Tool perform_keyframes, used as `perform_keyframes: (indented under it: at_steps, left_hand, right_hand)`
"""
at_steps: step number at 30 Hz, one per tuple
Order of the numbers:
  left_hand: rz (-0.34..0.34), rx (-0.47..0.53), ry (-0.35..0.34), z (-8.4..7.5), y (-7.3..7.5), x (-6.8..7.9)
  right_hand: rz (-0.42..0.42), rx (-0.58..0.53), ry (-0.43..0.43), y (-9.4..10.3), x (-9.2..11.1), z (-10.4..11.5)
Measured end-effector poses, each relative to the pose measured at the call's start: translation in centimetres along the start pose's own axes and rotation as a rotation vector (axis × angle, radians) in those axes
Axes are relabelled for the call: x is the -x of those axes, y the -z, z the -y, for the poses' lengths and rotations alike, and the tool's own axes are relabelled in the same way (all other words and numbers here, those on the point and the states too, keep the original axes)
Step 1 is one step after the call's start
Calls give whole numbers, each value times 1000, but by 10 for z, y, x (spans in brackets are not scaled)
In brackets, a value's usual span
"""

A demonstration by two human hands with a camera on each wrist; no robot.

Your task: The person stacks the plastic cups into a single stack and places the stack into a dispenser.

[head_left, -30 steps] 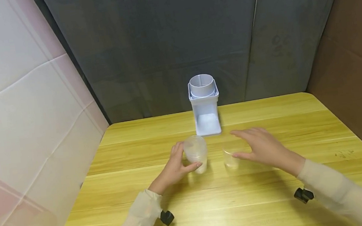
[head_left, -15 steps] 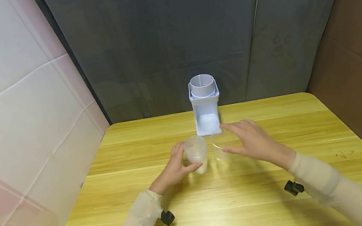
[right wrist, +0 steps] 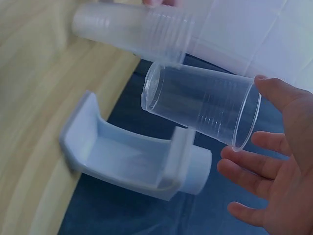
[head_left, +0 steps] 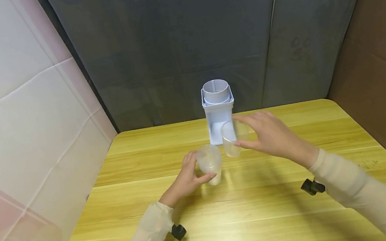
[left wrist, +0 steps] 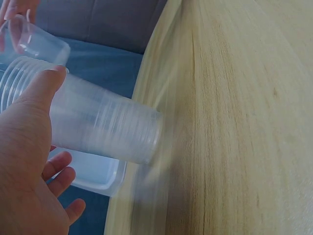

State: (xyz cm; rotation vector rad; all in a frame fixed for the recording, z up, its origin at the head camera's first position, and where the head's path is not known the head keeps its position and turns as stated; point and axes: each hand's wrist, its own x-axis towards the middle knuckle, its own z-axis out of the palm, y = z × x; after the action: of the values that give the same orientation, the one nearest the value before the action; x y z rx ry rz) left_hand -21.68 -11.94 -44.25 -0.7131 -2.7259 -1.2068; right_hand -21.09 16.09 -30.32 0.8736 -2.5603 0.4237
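Observation:
A stack of nested clear plastic cups (head_left: 209, 161) stands on the table, rims up. My left hand (head_left: 184, 181) holds it from the left side, thumb (left wrist: 45, 88) across the cups just under the rims. To its right, my right hand (head_left: 274, 135) grips a single clear plastic cup (right wrist: 205, 100) near its upper rim, between thumb and fingers. This cup is raised above the wood and overlaps the front of a pale plastic holder (head_left: 218, 114) in the head view. The holder has a round tube on top, an open front and a flat base.
The holder stands near the back edge of the wood-grain table (head_left: 167, 146), before a dark grey fabric wall (head_left: 157, 53). A pale cloth panel (head_left: 30, 114) rises on the left, a brown one (head_left: 377, 58) on the right. Both wrists carry small black cameras (head_left: 313, 187).
My right hand has carried the single cup leftward, then up and away from me toward the holder. The left hand and the stack have stayed in place.

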Motion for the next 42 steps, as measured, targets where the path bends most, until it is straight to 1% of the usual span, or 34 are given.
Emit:
perform_keyframes:
  at_steps: [4,10,18,23,29,35,42]
  left_hand:
    - [0,-1,2,-1,0,0]
    - [9,1,10,0,0,0]
    - [-1,-9,-11,2,0,0]
    - [2,-1,-6,1,0,0]
    - [9,11,-14,-1,0,1]
    - [10,19,-30,0,-1,0]
    - [22,32,-26,-1,0,1]
  right_hand:
    - [-22,2,5,8,-5,0]
    - [-32,1,19,17,-12,4]
    - [3,-13,13,20,-24,18]
    - [0,-38,49,16,-32,28]
    - [0,-57,98,8,-37,39]
    - [34,-61,102,2,-37,46]
    - [63,-56,103,-8,-34,46]
